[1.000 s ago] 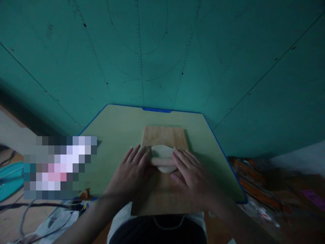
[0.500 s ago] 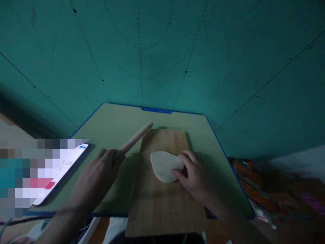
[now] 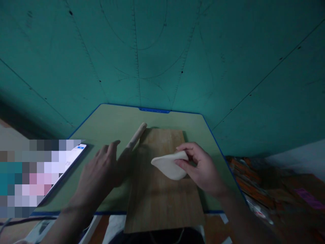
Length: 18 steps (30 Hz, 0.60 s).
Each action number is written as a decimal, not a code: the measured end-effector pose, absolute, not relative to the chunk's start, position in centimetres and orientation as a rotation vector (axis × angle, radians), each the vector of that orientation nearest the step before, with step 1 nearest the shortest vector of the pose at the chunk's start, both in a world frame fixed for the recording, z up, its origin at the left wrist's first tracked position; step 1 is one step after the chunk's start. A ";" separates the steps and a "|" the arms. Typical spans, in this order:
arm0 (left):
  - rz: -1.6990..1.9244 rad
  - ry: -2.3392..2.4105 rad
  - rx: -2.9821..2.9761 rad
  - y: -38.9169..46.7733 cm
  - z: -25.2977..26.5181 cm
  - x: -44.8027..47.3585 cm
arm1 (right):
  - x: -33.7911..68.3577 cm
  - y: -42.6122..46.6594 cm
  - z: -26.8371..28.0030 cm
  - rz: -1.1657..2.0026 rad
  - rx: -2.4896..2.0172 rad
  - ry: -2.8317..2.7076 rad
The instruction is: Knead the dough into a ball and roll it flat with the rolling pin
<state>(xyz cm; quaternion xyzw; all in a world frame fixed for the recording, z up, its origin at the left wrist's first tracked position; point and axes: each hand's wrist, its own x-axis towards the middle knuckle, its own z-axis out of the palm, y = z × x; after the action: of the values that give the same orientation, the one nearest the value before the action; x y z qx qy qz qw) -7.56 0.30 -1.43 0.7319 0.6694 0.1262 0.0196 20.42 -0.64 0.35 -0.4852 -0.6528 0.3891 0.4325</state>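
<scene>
My right hand [image 3: 199,166] pinches the right edge of a flat, pale piece of dough [image 3: 170,165] between thumb and fingers. The dough is lifted and bends over a wooden cutting board [image 3: 165,203]. To the left, my left hand [image 3: 104,166] has its fingers apart, just above the table. Beside it a wooden rolling pin [image 3: 137,136] lies slanted, its far end by the board's upper left corner. Its near end is in shadow by my left hand.
The board rests on a pale green table [image 3: 116,118] with a blue rim, against a green wall [image 3: 157,61]. On the left stands a tablet-like screen [image 3: 73,157], partly blurred out. Boxes [image 3: 302,193] and clutter lie beyond the table on the right. Cables [image 3: 27,220] run at the lower left.
My left hand has let go of the rolling pin, which now lies on the table. My right hand has raised the dough off the board, and the dough now bends.
</scene>
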 end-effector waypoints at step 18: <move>0.694 1.196 1.910 0.8 0.1 -0.2 | 19.3 2.7 0.6 1.161 -1.094 -1.566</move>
<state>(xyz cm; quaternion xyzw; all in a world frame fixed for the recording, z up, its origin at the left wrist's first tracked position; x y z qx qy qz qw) -0.20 0.78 0.13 0.7488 0.4687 0.2719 0.3818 19.33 2.69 0.57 -0.4400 -0.6300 0.4671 0.4375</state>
